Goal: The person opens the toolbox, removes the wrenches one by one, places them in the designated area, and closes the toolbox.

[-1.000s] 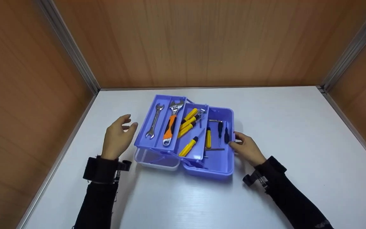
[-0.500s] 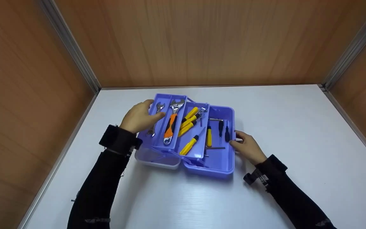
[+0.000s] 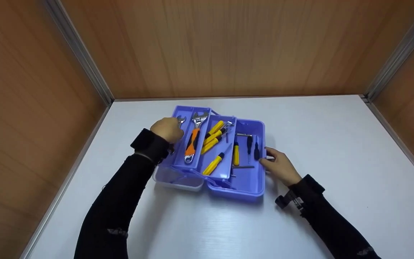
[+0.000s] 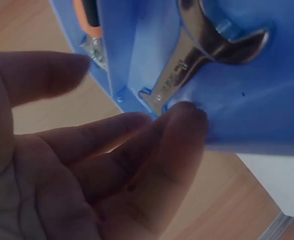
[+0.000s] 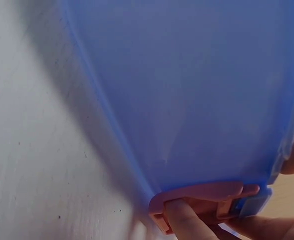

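Your left hand (image 3: 167, 129) is over the toolbox's (image 3: 253, 187) raised tray (image 3: 178, 162), at its far left compartment. In the left wrist view the fingers (image 4: 151, 150) are loosely bent, with their tips at the shaft of the spanner (image 4: 186, 65) that lies in that compartment; they touch it but have not closed round it, and the thumb stands apart. Just right of the spanner, in the next compartment of the tray, lies the orange-handled wrench (image 3: 192, 138).

Your right hand (image 3: 280, 167) is on the toolbox's right wall. The right wrist view shows a fingertip (image 5: 184, 220) tucked under the pink latch (image 5: 201, 197) there, with the thumb on the rim, so the hand grips the box's side.

The toolbox sits open near the middle of the white table (image 3: 336, 151). Yellow-handled screwdrivers (image 3: 212, 138) lie in its middle tray, right of the wrench, and small black drivers (image 3: 252, 147) lie in the bottom of the toolbox, beside your right hand.
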